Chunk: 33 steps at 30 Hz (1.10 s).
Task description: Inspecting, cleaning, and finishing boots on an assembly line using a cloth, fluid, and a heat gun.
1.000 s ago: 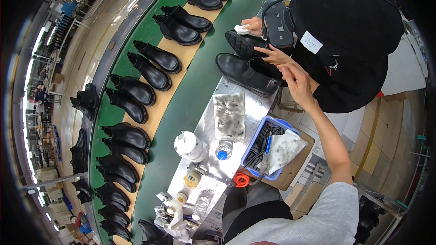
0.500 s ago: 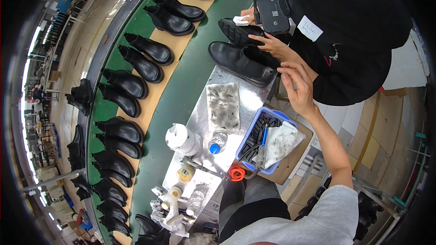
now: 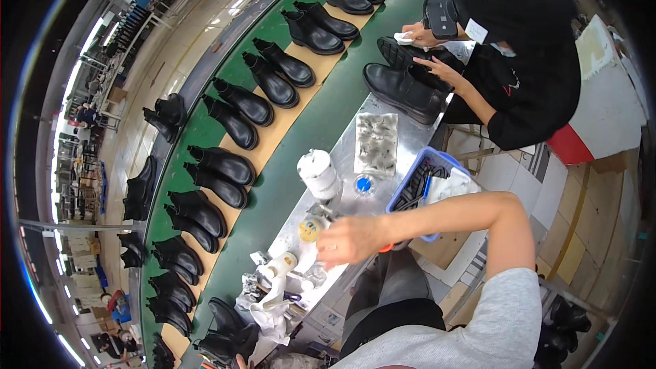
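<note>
The right hand (image 3: 352,240) is curled, low in the middle of the picture. Its fingertips are hidden, so I can't tell if it pinches anything. A round jar (image 3: 311,229) is just beside it. Half a second ago it was up by the black boot (image 3: 400,89) at the upper right; now it is away from that boot, among bottles. What may be the left hand (image 3: 242,362) now peeks in at the bottom, near dark boots (image 3: 229,337).

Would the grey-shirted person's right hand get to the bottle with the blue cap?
Probably yes: the right hand is close by, a little below the blue-capped bottle in the picture, and nothing seems to stand between them.
</note>
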{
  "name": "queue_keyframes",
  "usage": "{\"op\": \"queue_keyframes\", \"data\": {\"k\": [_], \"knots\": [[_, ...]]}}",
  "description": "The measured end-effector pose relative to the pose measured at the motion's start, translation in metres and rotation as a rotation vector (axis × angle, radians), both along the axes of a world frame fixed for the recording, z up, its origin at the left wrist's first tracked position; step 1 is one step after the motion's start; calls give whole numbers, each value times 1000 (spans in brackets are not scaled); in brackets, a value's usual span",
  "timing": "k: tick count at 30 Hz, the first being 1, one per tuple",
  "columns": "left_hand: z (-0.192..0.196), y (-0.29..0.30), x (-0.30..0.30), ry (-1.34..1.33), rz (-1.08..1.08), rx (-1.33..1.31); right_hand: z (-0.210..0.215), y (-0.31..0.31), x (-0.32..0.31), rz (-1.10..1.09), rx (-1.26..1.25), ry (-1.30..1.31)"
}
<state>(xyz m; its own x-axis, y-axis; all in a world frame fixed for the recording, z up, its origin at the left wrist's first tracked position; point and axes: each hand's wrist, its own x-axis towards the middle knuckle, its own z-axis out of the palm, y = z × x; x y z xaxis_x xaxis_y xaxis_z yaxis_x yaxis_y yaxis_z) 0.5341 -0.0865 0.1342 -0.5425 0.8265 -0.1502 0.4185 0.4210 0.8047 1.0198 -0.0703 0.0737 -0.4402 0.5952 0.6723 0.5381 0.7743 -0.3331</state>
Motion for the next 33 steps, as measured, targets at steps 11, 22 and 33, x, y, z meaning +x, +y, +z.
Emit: {"op": "queue_keyframes", "data": {"k": [11,22,33], "knots": [[-64,22,-131,72,-360,192,-50,-69,-279,195,-414,295],[-69,19,-143,151,-388,304,-24,-85,-400,58,-707,474],[-73,31,-157,-2,-448,203,-35,-53,-363,-162,-832,601]]}}
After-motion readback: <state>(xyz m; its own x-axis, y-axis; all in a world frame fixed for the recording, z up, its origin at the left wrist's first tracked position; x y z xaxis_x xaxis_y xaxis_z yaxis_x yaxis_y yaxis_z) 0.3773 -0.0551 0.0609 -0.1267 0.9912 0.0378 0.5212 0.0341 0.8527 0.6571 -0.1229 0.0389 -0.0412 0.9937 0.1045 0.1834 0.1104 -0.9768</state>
